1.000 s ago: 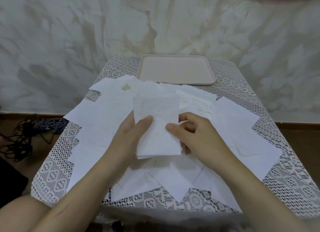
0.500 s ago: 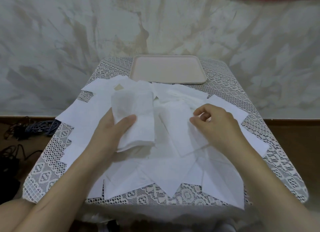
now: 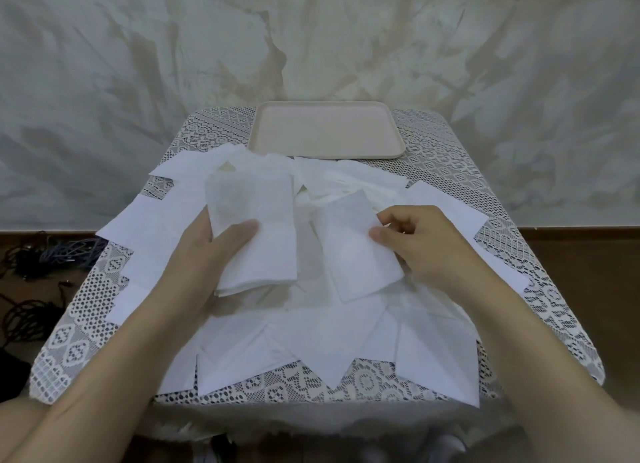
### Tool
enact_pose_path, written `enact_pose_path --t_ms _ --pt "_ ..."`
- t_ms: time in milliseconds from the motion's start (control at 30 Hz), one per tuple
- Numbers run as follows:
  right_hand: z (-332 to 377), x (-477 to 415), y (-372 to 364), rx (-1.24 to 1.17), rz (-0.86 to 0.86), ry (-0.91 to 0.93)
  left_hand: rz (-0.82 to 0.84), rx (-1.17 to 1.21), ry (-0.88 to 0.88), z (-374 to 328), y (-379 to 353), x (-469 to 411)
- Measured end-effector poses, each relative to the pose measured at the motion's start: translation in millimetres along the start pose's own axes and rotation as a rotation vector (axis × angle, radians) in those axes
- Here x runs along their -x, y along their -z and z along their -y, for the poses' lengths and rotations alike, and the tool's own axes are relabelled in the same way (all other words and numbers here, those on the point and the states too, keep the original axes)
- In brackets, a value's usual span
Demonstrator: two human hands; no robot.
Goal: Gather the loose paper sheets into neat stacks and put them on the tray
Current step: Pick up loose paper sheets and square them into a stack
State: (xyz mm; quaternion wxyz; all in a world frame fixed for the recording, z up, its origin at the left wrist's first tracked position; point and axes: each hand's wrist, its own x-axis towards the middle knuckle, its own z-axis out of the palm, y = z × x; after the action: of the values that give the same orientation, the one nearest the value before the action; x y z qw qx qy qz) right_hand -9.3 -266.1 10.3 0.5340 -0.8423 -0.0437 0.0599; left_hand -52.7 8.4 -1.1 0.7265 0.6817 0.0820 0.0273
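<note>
Lace-covered table bears tray and scattered paper sheets.

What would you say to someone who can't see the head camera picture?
A person's left hand holds a small stack of white paper sheets while the right hand pinches a single white paper sheet. More loose white sheets cover the lace-covered table, and an empty beige rectangular tray sits at its far end.

Right hand off the stack, onto a separate sheet.
</note>
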Motion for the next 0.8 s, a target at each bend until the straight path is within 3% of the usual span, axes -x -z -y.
enact_pose_path --t_ms 167,533,700,800 --pt "5 9 10 -0.065 0.153 -0.015 -0.001 -0.011 0.005 -1 0 3" --pt "10 24 -18 0.548 0.206 0.143 0.037 -0.016 -0.008 -3 0 7" --pt "8 20 -22 0.482 0.222 0.098 0.027 -0.014 0.003 -3 -1 5" --pt "10 16 -19 0.365 0.194 0.161 0.022 -0.015 -0.004 -3 -1 5"
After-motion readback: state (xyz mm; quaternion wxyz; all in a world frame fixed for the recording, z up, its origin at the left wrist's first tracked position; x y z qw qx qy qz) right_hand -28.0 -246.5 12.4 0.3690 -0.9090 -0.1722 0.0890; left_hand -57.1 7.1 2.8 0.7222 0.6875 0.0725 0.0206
